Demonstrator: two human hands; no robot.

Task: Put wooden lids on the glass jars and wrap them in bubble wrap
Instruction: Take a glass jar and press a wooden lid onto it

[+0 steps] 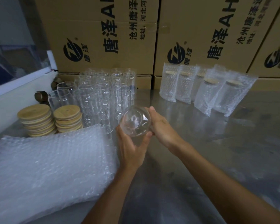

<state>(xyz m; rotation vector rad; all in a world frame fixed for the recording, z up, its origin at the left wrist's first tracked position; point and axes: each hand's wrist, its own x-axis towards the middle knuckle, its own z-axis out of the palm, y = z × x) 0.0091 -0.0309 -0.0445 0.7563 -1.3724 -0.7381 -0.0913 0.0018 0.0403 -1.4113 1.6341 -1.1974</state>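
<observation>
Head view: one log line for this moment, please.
stage: jar picked, no lid yet | left hand: holds glass jar | right hand: holds same jar | lid stacks: untouched | wrapped jars: standing rear right

head | worn high, looks forward and down | close over steel table point(192, 167) | cartons point(103, 38) behind

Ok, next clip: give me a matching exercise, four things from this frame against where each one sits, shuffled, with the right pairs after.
Things:
1. glass jar
2. wooden lids
3. wrapped jars
4. bubble wrap pile

Places:
A. standing in a row at the far right, in front of the cardboard boxes
B. held between the left hand and right hand
C. flat on the table's near left
D. two stacks left of the empty jars

Pairs: 1-B, 2-D, 3-A, 4-C
</observation>
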